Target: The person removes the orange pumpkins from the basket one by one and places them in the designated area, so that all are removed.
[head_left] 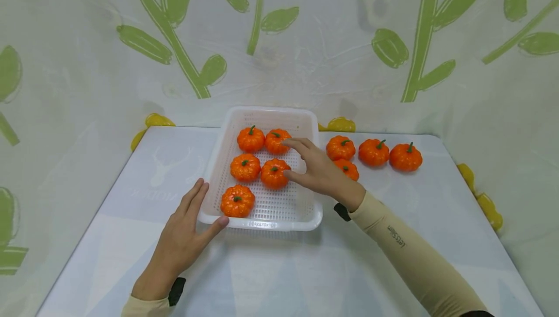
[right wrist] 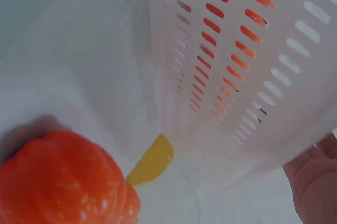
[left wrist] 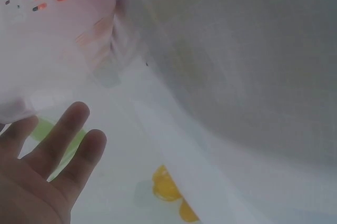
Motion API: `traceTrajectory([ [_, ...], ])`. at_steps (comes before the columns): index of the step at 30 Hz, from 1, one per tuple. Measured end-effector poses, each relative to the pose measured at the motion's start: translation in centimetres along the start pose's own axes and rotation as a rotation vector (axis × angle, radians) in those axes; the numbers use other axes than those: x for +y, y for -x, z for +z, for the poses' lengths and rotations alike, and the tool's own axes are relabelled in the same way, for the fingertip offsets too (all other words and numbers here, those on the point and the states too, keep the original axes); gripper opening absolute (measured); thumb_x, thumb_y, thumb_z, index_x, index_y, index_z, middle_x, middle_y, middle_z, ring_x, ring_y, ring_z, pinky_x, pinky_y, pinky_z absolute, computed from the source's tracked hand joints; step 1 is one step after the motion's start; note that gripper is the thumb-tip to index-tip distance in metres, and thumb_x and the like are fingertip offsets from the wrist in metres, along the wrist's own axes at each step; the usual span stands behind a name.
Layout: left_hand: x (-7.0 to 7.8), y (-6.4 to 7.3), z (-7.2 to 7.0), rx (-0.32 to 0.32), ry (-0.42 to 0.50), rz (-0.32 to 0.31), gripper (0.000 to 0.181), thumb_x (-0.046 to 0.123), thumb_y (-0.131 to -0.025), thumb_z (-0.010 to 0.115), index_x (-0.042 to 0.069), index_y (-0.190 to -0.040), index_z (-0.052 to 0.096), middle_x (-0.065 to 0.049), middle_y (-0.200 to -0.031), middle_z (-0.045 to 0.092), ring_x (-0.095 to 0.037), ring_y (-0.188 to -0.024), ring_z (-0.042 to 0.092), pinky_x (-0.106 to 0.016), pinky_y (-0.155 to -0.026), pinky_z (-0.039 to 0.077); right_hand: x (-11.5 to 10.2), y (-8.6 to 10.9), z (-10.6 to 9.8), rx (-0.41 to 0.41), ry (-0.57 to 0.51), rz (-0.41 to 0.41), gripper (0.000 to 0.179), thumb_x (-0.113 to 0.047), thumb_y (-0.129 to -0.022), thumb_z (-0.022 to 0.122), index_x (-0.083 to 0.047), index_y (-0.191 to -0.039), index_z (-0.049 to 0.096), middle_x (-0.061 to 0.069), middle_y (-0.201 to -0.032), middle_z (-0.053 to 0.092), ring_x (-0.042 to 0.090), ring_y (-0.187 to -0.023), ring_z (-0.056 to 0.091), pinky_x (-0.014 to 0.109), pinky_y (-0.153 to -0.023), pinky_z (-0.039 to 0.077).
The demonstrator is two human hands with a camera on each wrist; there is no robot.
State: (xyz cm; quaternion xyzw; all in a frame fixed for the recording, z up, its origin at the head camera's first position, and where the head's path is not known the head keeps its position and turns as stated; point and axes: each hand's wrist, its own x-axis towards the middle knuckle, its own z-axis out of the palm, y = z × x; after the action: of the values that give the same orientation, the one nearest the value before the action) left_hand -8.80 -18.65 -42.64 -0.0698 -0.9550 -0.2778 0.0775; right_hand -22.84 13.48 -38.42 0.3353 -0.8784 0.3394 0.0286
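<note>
Several small orange pumpkins (head_left: 237,201) with green stems sit in a white perforated plastic basket (head_left: 279,225). My left hand (head_left: 183,234) is at the basket's near left corner, thumb at the front rim and straight fingers along the left side. Over the basket's right rim reaches my right hand (head_left: 320,169), fingers and thumb spread apart. Its fingertips overlap the back right pumpkin (head_left: 277,141), and its thumb tip is at the edge of the middle right pumpkin (head_left: 274,174); contact is unclear. No pumpkin shows between them.
Right of the basket, a back row holds an orange pumpkin (head_left: 340,148), another pumpkin (head_left: 373,153) and a third pumpkin (head_left: 406,157). A nearer pumpkin (head_left: 348,169) is partly hidden by my right hand. The pale table (head_left: 393,239) meets a flower-patterned curtain (head_left: 305,74) behind.
</note>
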Motion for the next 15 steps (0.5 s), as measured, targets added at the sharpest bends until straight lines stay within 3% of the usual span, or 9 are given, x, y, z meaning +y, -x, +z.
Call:
traceTrajectory([
  [9, -0.1, 0.0, 0.2, -0.004, -0.008, -0.004, 0.093, 0.060, -0.092, 0.066, 0.017, -0.163, 0.024, -0.003, -0.168, 0.019, -0.041, -0.143, 0.036, -0.067, -0.105, 0.039, 0.0, -2.2, 1.5, -0.144, 0.032, 0.094, 0.075, -0.031, -0.087, 0.082, -0.013, -0.149, 0.045, 0.010, -0.150, 0.045, 0.030, -0.134, 0.049, 0.043, -0.111, 0.043],
  [15, -0.1, 0.0, 0.3, 0.001, -0.005, 0.006, 0.093, 0.059, -0.092, 0.066, 0.017, -0.163, 0.024, -0.003, -0.168, 0.020, -0.041, -0.143, 0.037, -0.067, -0.105, 0.039, 0.0, -3.0, 2.2, -0.228, 0.110, 0.120, 0.077, -0.032, -0.085, 0.084, -0.013, -0.150, 0.046, 0.013, -0.152, 0.043, 0.027, -0.132, 0.050, 0.043, -0.110, 0.044],
])
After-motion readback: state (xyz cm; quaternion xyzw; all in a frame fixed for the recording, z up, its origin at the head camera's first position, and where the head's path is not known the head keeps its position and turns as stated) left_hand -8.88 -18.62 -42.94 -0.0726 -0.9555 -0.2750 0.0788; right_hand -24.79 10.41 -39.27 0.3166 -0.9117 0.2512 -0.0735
